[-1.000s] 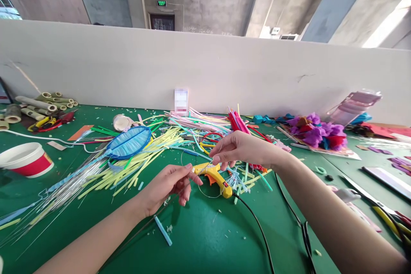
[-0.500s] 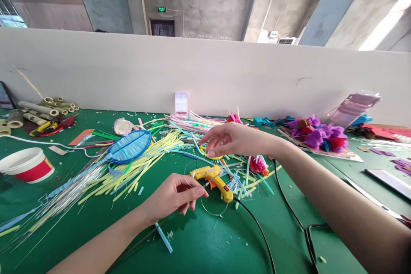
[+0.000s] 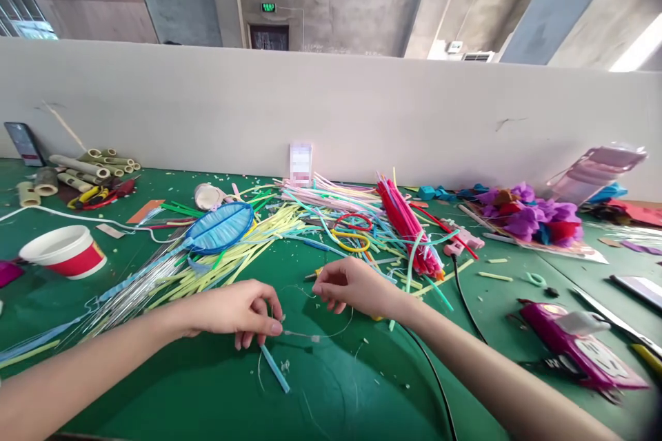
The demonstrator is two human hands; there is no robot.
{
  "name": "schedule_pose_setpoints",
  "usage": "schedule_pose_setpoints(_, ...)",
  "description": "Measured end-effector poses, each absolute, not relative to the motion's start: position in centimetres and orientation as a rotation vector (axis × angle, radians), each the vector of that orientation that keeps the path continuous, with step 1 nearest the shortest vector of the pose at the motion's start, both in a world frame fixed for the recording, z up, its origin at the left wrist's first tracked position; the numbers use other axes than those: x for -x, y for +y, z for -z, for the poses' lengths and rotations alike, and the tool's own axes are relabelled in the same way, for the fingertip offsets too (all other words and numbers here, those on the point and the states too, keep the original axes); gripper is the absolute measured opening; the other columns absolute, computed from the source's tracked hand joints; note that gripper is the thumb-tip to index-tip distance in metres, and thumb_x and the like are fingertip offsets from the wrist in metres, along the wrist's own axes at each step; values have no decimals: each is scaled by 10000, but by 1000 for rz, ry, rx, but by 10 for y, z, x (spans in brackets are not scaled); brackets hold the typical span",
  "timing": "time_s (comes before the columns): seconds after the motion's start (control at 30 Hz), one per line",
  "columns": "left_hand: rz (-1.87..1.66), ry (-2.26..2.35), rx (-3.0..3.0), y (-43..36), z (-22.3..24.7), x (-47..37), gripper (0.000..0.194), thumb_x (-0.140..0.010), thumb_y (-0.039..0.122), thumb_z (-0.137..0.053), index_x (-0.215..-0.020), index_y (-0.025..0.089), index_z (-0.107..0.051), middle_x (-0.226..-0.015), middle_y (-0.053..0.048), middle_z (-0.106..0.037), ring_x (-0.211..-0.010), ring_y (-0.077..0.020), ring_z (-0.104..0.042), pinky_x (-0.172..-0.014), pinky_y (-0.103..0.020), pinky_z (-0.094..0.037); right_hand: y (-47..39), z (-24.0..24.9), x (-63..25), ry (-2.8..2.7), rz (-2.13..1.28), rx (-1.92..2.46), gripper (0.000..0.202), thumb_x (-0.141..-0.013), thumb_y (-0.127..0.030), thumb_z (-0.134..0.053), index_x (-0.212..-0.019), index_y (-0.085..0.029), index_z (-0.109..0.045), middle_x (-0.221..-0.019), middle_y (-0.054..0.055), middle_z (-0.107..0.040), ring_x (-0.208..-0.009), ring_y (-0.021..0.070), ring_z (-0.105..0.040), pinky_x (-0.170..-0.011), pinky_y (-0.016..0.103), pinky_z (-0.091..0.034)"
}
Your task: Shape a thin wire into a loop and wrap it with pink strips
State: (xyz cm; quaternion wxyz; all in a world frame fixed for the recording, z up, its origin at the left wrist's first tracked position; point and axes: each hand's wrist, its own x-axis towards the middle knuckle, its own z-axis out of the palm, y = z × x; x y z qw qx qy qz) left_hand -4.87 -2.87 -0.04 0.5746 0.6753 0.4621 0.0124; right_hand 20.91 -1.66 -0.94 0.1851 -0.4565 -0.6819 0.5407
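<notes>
Right hand now back nearer the green surface's near edge — fingers curled by the thin, clear, looped strand, grip unclear. Left hand pinches it mid-surface — two-handed handling possible now.

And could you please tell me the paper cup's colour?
The cup is white with a red band; head view.

A white paper cup (banded in red) stands at left on the table, nearer than the bamboo tubes. A phone stands against the pale partition. At right, a pink bottle sits near a purple heap.
</notes>
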Motion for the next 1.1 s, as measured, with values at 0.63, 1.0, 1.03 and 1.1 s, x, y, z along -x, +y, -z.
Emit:
schedule_pose_setpoints(0.63,-310,1169,-2837,-90,66,37,667,-1038,411,-355,-1582,249,-6,-1618,-82,-265,-1473,-249,-303,-1211,-501,-200,-58,31,-199,-2114,-928,1642,151,-849,-331,-644,-788,-217,-722,-714,25,-720,-652,176,-624,-591,288,-422)
schedule_pose_setpoints(1.0,-257,1182,-2829,-91,68,37,663,-1042,422,-338,-1581,248,7,-1632,-64,-207,-1492,-241,-252,-1220,-501,-161,-59,35,-194,-2177,-837,1639,140,-862,-293,-620,-783,-213,-704,-728,45,-722,-660,199,-641,-609,309,-440)
schedule_pose_setpoints(1.03,-261,1180,-2824,-91,68,37,663,-1042,422,-339,-1581,250,6,-1631,-64,-210,-1492,-241,-253,-1221,-500,-160,-59,35,-194,-2188,-825,1637,139,-865,-287,-615,-783,-213,-700,-734,46,-724,-661,199,-643,-611,309,-441)
schedule_pose_setpoints(1.1,-264,1174,-2808,-91,68,37,662,-1042,420,-340,-1582,257,6,-1631,-65,-211,-1491,-244,-254,-1221,-505,-161,-60,33,-193,-2211,-792,1632,143,-874,-279,-604,-786,-213,-695,-753,49,-730,-671,202,-650,-615,312,-446)
